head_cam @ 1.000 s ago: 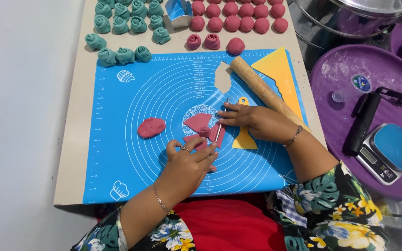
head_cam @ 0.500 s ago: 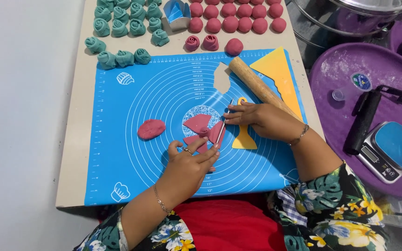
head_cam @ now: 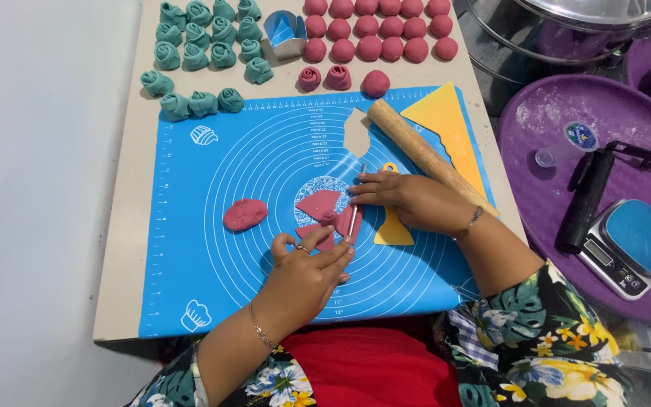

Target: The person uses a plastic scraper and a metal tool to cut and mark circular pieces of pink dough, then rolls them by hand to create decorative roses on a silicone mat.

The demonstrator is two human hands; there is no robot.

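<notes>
In the head view, the person cuts and folds flat pink dough pieces on a blue silicone mat. To do this step well, I think the thin stick must go straight down between the pieces, while the other hand keeps the dough from sliding and does not squash it.

The right hand has its fingers close together, pinched on the upper end of the thin stick; the stick runs down from the fingertips and touches the dough just below them. A yellow scraper lies under this hand, partly hidden. A wooden rolling pin lies just behind the knuckles.

The left hand is half open: the fingers are spread a little and bent, and the fingertips press on a small rolled pink strip right in front of them. They close on nothing. An oval pink lump lies to the left of these fingers, apart. Teal dough roses and pink dough balls stay far beyond both hands.
</notes>
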